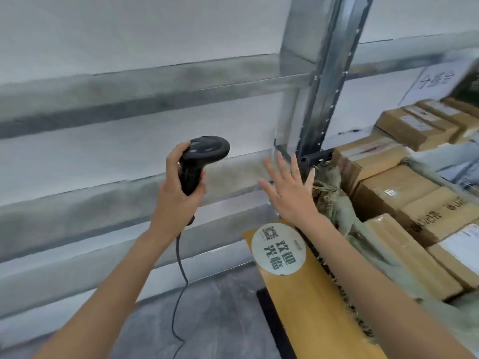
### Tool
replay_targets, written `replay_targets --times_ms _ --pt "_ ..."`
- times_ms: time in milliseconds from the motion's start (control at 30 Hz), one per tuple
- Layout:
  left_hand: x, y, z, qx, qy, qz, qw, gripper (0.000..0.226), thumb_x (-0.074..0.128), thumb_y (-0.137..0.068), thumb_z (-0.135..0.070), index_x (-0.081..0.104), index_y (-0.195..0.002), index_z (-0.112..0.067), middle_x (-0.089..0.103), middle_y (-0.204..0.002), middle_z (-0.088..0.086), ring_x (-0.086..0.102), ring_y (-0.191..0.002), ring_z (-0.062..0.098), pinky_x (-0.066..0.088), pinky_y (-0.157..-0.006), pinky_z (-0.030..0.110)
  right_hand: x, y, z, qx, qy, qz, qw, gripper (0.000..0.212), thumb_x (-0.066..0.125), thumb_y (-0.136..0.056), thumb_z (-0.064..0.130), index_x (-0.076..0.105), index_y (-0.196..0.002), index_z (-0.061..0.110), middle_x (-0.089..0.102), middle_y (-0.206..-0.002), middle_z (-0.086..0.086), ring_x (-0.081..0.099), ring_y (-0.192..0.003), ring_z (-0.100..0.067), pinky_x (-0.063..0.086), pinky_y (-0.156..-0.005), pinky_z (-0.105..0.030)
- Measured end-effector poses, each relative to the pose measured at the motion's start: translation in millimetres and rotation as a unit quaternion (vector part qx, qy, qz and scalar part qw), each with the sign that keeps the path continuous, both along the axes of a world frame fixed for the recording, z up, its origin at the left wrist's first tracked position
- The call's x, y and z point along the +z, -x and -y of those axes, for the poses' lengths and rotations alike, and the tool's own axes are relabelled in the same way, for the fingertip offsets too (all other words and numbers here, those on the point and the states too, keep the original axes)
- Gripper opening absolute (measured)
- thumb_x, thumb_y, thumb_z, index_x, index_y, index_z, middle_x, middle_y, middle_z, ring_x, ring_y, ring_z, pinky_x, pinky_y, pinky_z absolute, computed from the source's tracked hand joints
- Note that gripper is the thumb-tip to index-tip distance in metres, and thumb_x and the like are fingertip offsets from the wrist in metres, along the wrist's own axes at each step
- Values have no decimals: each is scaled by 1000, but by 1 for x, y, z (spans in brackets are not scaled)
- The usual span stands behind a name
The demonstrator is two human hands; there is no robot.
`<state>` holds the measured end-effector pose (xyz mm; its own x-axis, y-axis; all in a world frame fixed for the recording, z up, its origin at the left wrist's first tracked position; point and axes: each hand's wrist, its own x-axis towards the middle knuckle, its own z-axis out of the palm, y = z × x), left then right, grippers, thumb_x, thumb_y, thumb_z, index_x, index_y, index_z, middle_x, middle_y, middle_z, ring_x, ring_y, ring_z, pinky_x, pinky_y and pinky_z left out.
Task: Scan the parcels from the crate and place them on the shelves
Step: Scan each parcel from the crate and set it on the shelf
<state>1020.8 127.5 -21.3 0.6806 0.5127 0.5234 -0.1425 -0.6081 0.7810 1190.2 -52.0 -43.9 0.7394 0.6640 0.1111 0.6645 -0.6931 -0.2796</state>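
My left hand (pixel 178 193) grips the handle of a black barcode scanner (pixel 201 156), whose head points right; its cable (pixel 181 275) hangs down toward the floor. My right hand (pixel 287 187) is held out flat with fingers spread and holds nothing, just left of the crate. Several brown cardboard parcels (pixel 396 193) lie packed together at the right, wrapped round by a greenish woven sack (pixel 339 203). The grey metal shelves (pixel 129 99) stretch across the left and middle, blurred by motion.
A metal shelf upright (pixel 324 81) rises behind my right hand. A yellow panel with a round white sticker (pixel 278 248) runs along the crate's near side. More parcels (pixel 414 125) and a paper sign (pixel 435 82) sit at the far right. Grey floor lies below.
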Motion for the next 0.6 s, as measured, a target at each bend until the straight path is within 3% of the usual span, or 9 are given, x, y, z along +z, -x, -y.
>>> replay_targets --times_ms 67,200,367,533,600 --pt "8 40 -32 47 -8 -1 999 75 66 -95 2 31 -141 -46 65 -113 10 67 -81 27 56 -74 26 11 31 -61 49 2 2 999 62 16 -102 60 -4 -158 41 -14 -167 10 -18 -154 -22 -11 -117 -61" --pt "23 127 -90 146 -8 12 989 74 65 -96 1 31 -146 -41 65 -119 10 70 -82 22 56 -75 21 27 112 -164 172 -12 1 985 62 17 -103 60 -7 -157 43 -17 -167 11 -20 -153 -22 -11 -118 -62" --pt "36 244 -145 243 -4 44 969 79 65 -94 -1 32 -143 -53 64 -126 2 72 -92 20 59 -79 26 47 225 -268 287 -27 6 958 63 14 -102 62 -11 -156 44 -22 -165 11 -26 -151 -21 -18 -116 -58" --pt "47 359 -187 325 -33 53 944 84 66 -94 3 30 -144 -54 58 -137 -8 70 -106 17 58 -87 28 59 333 -350 373 -56 22 926 63 14 -102 63 -14 -155 45 -24 -165 12 -27 -151 -21 -25 -111 -54" --pt "51 402 -201 356 -58 51 931 87 66 -94 4 28 -143 -58 56 -137 -11 68 -108 11 56 -86 21 63 373 -379 400 -61 29 914 64 14 -102 63 -14 -156 44 -23 -165 11 -26 -151 -23 -25 -109 -52"
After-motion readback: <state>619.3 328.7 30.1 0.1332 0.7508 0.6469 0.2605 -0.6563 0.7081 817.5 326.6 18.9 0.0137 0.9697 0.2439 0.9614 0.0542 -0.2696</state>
